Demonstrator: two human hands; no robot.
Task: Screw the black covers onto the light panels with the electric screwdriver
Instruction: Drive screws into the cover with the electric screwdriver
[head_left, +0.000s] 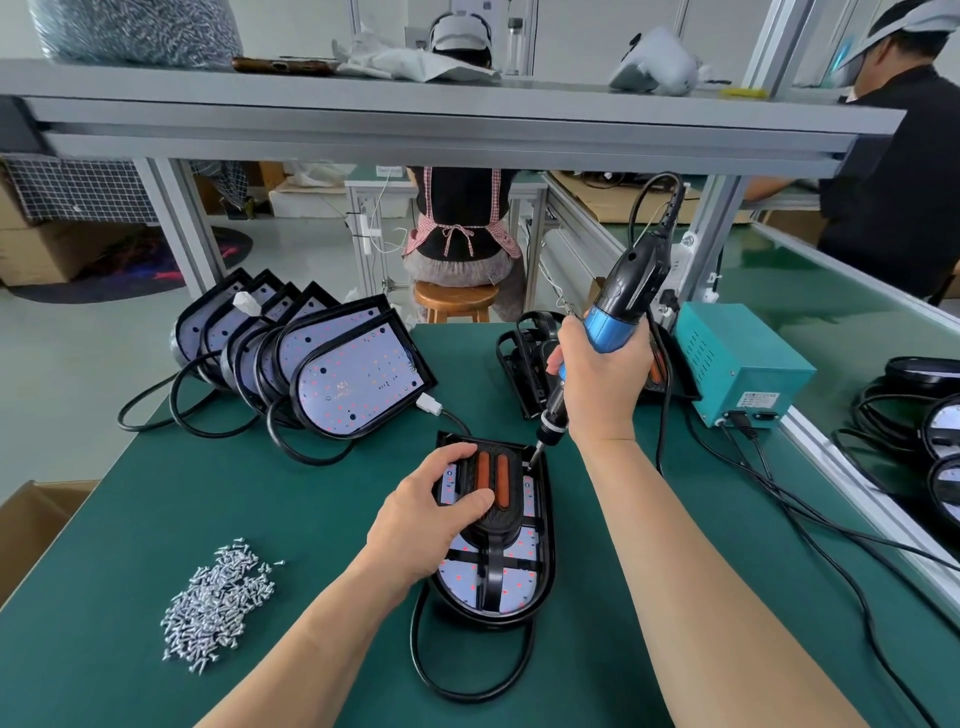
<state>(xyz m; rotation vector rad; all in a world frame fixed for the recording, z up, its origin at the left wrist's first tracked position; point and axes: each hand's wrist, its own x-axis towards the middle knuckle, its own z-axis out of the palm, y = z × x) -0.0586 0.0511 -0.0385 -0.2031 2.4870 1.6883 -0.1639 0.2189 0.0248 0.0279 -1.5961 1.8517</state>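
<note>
Near tabletop (322, 519) centre: light panel (496, 584) lies flat, black cover (511, 480) on it | left hand (431, 514) fingers curl over cover, pinning it | right hand (602, 379) fingers wrap electric screwdriver (621, 291), bit at cover's far corner | judgement: driver should stand square to screw.

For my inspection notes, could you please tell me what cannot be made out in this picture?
Head view:
Any screw under the electric screwdriver: too small to see.
Left side of the black cover: hidden by the left hand.
Rear stacked panels: mostly hidden by the front panel.
Label on the teal power box: too small to read.
</note>
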